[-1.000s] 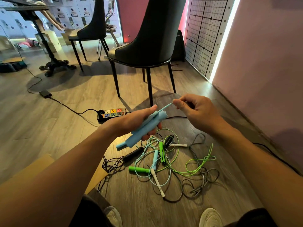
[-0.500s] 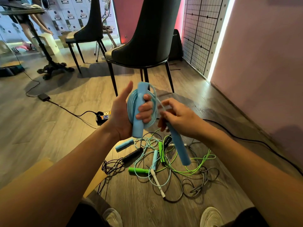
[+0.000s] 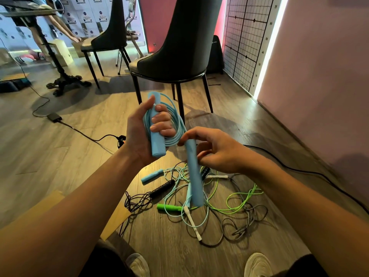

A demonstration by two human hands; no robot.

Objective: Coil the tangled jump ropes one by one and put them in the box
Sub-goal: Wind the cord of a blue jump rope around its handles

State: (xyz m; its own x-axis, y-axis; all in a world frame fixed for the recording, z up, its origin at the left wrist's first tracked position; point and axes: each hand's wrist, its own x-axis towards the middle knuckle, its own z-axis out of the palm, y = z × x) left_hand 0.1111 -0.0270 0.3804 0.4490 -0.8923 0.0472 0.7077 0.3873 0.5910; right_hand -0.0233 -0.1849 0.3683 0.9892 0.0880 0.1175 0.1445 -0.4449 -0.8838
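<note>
Head view: left hand (image 3: 139, 134) grips upright blue handle (image 3: 156, 134); right hand (image 3: 217, 150) pinches second handle (image 3: 194, 176), hanging down.

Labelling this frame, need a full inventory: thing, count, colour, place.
coiled jump rope: 1, light blue, in left hand
loose handle: 1, light blue, hanging from right hand
tangled ropes: several, green, pale blue, black, grey, on floor
green handle: 1, floor, pile's near side
black handle: 1, floor, pile's left
cardboard: 1, brown, floor, lower left
chairs: 2, dark, behind
power strip: 1, black, behind left hand
grid panel: 1, white, right wall
left hand: closed on rope
right hand: pinching loose handle
shoes: 2, white, bottom edge
</note>
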